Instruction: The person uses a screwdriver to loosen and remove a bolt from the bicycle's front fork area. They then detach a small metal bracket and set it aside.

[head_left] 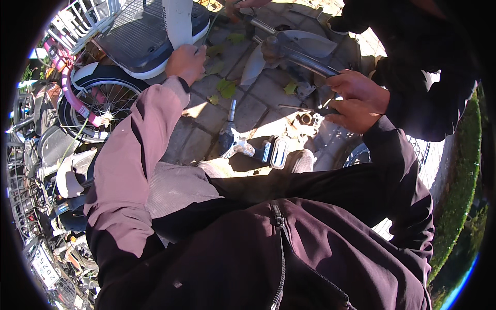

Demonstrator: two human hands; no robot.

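My left hand (186, 64) is closed round the lower end of a white post (178, 23) beside the scooter's dark ribbed footboard (147, 39). In my right hand (356, 117) is a thin screwdriver-like tool (297, 107), its shaft pointing left; its handle is mostly covered by my fingers. Just above it, another person's hand (359, 89) grips the end of a metal tube (310, 63). A grey-white curved mudguard (312, 42) lies next to the tube. Between my feet is a blue and grey cordless impact wrench (230, 140) with a long socket.
A spoked wheel (106, 106) and a pink frame (67, 85) stand at the left, with crowded bikes beyond. Small metal parts (308, 121) and leaves (226, 88) lie on the paving. The person in dark clothes (418, 57) is at the far right, near a grass strip (457, 191).
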